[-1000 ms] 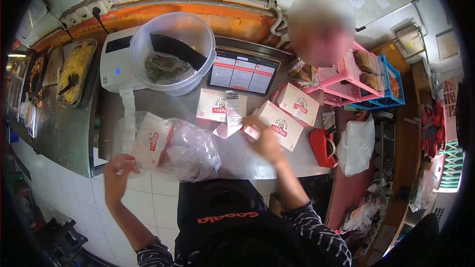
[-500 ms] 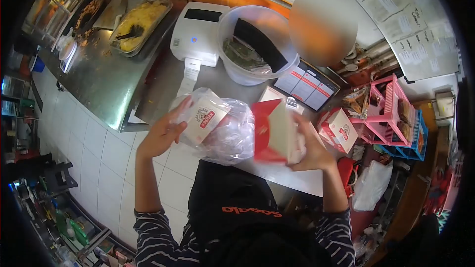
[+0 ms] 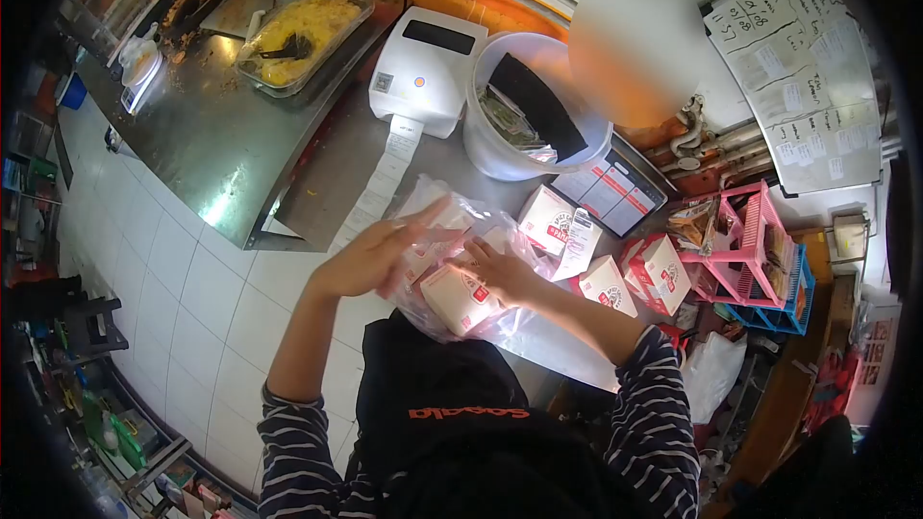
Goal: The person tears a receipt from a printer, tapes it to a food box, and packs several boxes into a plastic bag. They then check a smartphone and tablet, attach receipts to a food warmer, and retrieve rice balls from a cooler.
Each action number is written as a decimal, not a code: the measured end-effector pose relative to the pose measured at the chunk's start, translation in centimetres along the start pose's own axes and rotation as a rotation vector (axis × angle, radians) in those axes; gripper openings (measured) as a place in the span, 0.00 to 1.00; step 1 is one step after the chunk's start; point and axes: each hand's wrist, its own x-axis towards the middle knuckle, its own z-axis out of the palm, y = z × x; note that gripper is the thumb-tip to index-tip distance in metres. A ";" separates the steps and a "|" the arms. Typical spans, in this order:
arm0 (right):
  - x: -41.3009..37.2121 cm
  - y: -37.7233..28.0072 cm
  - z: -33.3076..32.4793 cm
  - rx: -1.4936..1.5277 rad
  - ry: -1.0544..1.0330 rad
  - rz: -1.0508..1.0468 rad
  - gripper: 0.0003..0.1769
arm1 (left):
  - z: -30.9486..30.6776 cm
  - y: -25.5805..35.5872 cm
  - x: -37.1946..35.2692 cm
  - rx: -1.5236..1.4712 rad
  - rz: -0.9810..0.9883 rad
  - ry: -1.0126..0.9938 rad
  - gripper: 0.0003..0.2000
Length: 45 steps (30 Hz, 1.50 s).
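A clear plastic bag [image 3: 519, 245] lies at the counter's front edge with white-and-red food boxes in it. One food box [image 3: 457, 300] is at the bag's near side, and another food box [image 3: 420, 252] sits behind it, partly covered by fingers. My right hand [image 3: 497, 276] rests on the nearer box, fingers spread across its top. At the bag's left side, my left hand [image 3: 370, 255] is open, its fingers stretched over the bag and somewhat blurred.
More food boxes [image 3: 608, 288] stand to the right, one with a printed label [image 3: 577, 248]. Behind are a label printer [image 3: 428, 72] trailing a paper strip, a white tub [image 3: 486, 149] and a tablet [image 3: 615, 187]. Pink baskets [image 3: 740, 240] stand far right; a yellow food tray [image 3: 298, 43], upper left.
My right hand has moved left with the red-and-white box, which is now in the bag. My left hand has shifted right over the bag, its fingers straightened. The view has shifted slightly.
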 end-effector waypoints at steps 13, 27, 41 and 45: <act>-4.0 -1.7 10.0 0.339 0.475 0.335 0.31 | 12.6 -17.5 10.5 1.119 -0.029 0.560 0.42; -15.3 -3.8 -7.3 0.288 0.028 -0.051 0.13 | 14.4 -18.4 12.1 1.105 -0.190 0.482 0.52; -21.1 -3.4 -9.9 0.593 0.311 -0.044 0.07 | 11.9 -20.5 12.3 1.017 -0.255 0.557 0.50; -21.5 3.4 -1.2 0.877 0.898 0.494 0.18 | 8.9 -14.9 9.6 0.817 -0.098 0.525 0.40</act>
